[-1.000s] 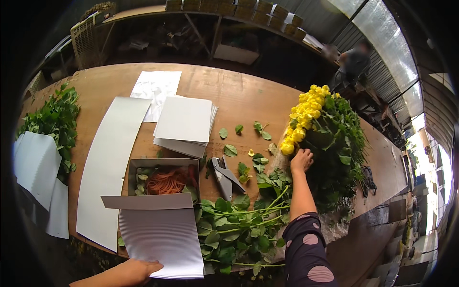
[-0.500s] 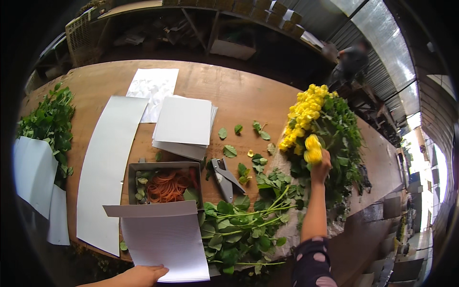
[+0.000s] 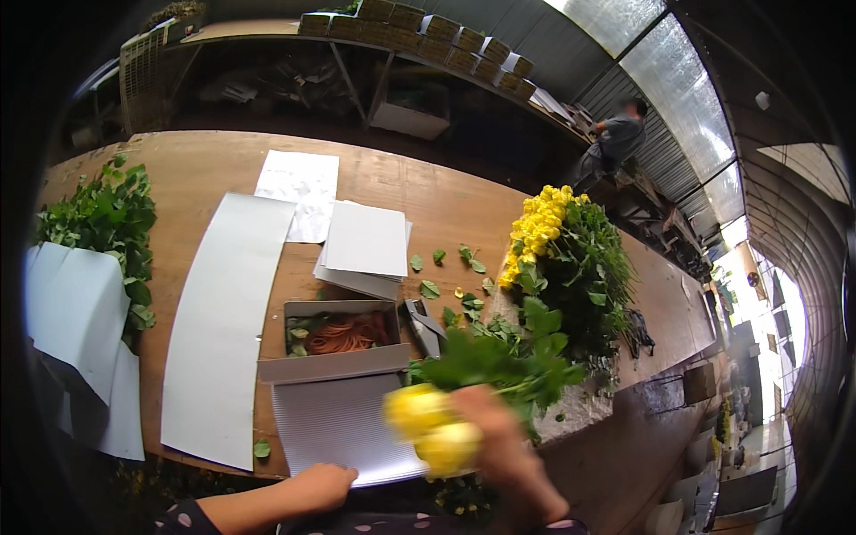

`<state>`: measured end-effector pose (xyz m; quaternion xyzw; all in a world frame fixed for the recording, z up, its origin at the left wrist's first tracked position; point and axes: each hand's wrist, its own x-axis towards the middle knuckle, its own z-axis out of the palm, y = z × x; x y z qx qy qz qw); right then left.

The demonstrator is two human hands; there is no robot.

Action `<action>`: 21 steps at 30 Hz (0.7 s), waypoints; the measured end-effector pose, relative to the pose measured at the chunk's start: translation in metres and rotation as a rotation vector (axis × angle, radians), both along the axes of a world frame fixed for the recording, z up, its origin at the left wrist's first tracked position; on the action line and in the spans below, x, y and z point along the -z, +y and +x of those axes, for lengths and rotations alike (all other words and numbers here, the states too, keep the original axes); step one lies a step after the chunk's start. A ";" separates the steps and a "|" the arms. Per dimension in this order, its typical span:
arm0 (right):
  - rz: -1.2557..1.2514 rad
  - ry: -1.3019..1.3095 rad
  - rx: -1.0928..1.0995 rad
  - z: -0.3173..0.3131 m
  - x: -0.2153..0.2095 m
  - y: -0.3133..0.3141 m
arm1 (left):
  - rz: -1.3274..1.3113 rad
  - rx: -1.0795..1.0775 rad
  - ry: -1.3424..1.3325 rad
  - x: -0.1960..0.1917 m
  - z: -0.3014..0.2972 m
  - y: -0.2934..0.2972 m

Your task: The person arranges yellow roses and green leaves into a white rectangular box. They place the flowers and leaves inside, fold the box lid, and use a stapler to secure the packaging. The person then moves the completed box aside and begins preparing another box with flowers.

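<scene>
I carry blurred yellow roses (image 3: 434, 426) in my right hand (image 3: 499, 446), fingers closed on them — next, laying them on the white corrugated sheet (image 3: 339, 430) my left hand (image 3: 321, 486) flattens, fingers open.

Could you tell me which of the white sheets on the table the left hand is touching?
The ribbed sheet at the near table edge, just below the cardboard box; the left hand rests on its lower edge.

A shallow grey cardboard box (image 3: 337, 337) of orange rubber bands (image 3: 346, 334) sits mid-table; brown cartons (image 3: 419, 27) line the far shelf.
</scene>
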<state>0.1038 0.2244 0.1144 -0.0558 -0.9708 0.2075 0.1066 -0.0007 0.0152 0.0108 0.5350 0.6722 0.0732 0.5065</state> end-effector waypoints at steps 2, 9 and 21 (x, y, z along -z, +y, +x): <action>-0.195 -0.328 0.021 -0.035 0.049 -0.057 | 0.039 0.049 0.011 0.011 0.006 0.003; -0.539 -0.366 -0.163 -0.052 0.174 -0.092 | 0.318 -0.114 0.170 0.016 0.013 -0.015; -0.951 -0.453 -0.310 -0.057 0.155 -0.057 | 0.559 -0.298 0.555 0.012 -0.023 -0.003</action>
